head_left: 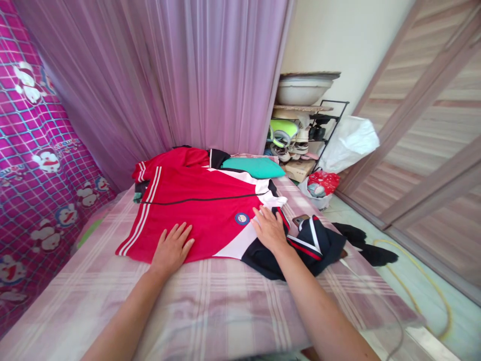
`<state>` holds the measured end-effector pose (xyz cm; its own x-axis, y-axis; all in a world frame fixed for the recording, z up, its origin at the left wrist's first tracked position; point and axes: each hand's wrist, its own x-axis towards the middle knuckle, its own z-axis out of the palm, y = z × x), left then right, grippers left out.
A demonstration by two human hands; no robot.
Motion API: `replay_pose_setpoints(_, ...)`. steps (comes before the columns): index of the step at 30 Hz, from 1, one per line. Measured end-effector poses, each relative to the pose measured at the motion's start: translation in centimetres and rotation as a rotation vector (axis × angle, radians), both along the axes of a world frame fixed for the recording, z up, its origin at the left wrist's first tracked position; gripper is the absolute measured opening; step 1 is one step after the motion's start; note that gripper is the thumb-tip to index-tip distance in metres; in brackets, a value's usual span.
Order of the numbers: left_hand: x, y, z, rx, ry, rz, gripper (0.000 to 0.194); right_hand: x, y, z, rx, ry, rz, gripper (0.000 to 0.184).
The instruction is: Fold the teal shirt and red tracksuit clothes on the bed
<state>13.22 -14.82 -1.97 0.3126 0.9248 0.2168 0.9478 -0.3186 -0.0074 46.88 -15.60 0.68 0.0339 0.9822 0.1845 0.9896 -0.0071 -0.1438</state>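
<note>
A red sports shirt [195,210] with white side stripes, white panels and a round blue badge [242,218] lies spread flat on a bed covered by a pink checked sheet [210,306]. My left hand [172,248] rests flat on the shirt's lower red part, fingers stretched out. My right hand [269,228] lies flat on the shirt's white panel just right of the badge, fingers spread. A dark navy garment with red and white trim [308,245] is bunched beside my right wrist, with a phone [300,219] partly showing behind it.
More red and teal clothes [251,167] are piled at the far end of the bed. A purple curtain [169,75] hangs behind, a pink cartoon cloth [33,165] at left. A shoe rack with a basin [304,120], bags and a yellow hose [417,296] are at right.
</note>
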Motion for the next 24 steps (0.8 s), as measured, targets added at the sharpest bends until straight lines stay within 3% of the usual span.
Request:
replay_pose_setpoints(3, 0.5, 0.2, 0.1, -0.023, 0.005, 0.031, 0.054, 2.5, -1.1, -0.5, -0.101, -0.057, -0.137, 0.051)
replay_pose_setpoints(6, 1.0, 0.3, 0.5, -0.046, -0.016, 0.050, 0.054, 3.5, -1.4, -1.4, -0.148, -0.075, -0.156, 0.052)
replay_pose_setpoints(12, 0.4, -1.3, 0.8, 0.119, -0.152, 0.011, 0.046, 2.9, -1.7, -2.3, 0.074, -0.067, -0.159, 0.048)
replay_pose_setpoints(18, -2.0, -3.2, 0.8, 0.128, -0.293, -0.044, 0.041, 3.6, -2.7, -2.0, 0.326, 0.016, -0.026, 0.036)
replay_pose_setpoints(24, -5.3, -4.5, 0.9, 0.049, -0.263, -0.014, 0.046, 3.5, -4.6, -1.8, 0.271, 0.093, 0.080, 0.035)
